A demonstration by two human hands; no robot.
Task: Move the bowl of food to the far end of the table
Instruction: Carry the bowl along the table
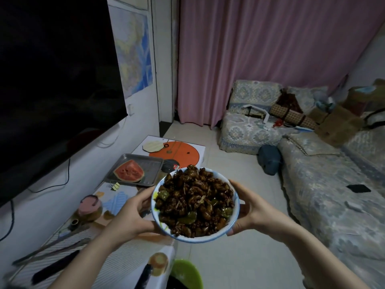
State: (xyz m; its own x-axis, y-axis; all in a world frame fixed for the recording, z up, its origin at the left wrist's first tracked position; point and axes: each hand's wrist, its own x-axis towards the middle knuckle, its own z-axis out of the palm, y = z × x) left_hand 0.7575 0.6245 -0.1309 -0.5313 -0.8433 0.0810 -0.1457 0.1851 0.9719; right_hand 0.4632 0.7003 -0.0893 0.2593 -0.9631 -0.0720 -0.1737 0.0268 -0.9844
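Observation:
A white bowl with a blue rim (234, 221), heaped with dark brown fried food and green pepper pieces, hangs in the air over the right edge of the low table (123, 261). My left hand (133, 213) grips its left side and my right hand (248, 207) grips its right side. The table runs away from me along the wall on the left, and its far end carries a white board with an orange disc (177, 153).
A metal tray (150, 165) with a watermelon slice (129, 172) sits mid-table. Nearer lie a pink-lidded jar (89, 207), a blue mat, long utensils and a dark knife. A green bowl (185, 272) is below. A large dark TV fills the left. Sofas stand right.

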